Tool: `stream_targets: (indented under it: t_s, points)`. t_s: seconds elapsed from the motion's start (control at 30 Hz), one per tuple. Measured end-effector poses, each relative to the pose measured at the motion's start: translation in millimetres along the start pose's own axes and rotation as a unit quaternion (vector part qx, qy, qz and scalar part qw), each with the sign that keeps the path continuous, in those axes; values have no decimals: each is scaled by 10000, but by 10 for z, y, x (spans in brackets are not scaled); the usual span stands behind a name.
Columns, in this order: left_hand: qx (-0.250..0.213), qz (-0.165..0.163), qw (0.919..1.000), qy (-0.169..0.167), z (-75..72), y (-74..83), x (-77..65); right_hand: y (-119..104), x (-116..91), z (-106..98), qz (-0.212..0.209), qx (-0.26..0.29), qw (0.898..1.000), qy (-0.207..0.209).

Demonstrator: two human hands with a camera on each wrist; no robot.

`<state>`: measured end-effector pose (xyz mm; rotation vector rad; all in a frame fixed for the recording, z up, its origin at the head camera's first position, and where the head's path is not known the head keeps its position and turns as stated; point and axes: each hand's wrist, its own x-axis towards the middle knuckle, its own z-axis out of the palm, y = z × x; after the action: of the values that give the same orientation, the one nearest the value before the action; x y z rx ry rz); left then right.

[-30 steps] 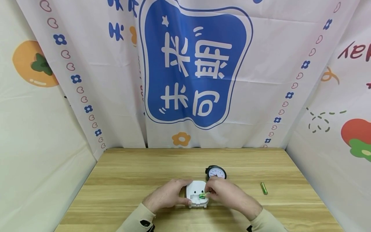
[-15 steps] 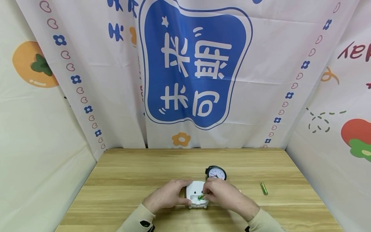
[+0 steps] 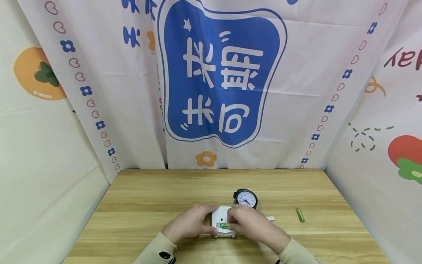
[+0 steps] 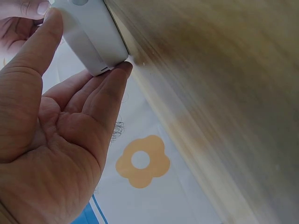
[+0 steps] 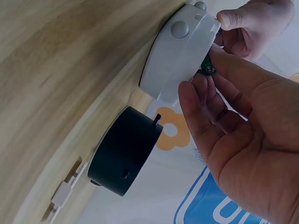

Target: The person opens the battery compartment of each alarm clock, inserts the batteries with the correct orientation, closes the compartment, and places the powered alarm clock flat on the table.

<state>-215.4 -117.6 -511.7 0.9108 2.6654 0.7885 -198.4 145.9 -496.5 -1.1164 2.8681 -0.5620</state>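
A white rounded device (image 3: 220, 213) with small feet lies with its open battery compartment facing up. My left hand (image 3: 192, 222) grips its left side, thumb at the near edge and fingers at the far edge; its side wall (image 4: 91, 35) shows between them in the left wrist view. My right hand (image 3: 249, 222) pinches a green battery (image 3: 224, 225) at the compartment, lying nearly crosswise there. In the right wrist view the battery's end (image 5: 210, 70) shows between thumb and fingers, close against the device (image 5: 175, 58). The right fingers hide the compartment's right part.
Just behind my right hand lies a round black clock (image 3: 246, 198), its dial up. A small white cover (image 3: 270, 218) rests on the wooden table (image 3: 158, 190) beyond the right wrist. Farther right is another green battery (image 3: 300, 215). Printed cloth (image 3: 296, 128) hangs behind the table.
My right hand has shifted slightly left over the device. The battery has turned from slanted to nearly level in the compartment. The white cover has come into view; the left hand stays put.
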Motion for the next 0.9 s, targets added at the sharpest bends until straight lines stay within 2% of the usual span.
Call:
stream_targets:
  t_s: [0.37, 0.67, 0.9]
  points:
    - [-2, -24, 10000, -22, -6, 11, 0, 22, -1, 20, 60, 104, 9999, 15]
    - [-1, -18, 10000, -11, 2, 11, 3, 146, -67, -100, 107, 477, 9987, -139]
    - [17, -67, 10000, -42, -14, 13, -2, 171, -44, -109, 266, 517, 9981, -200]
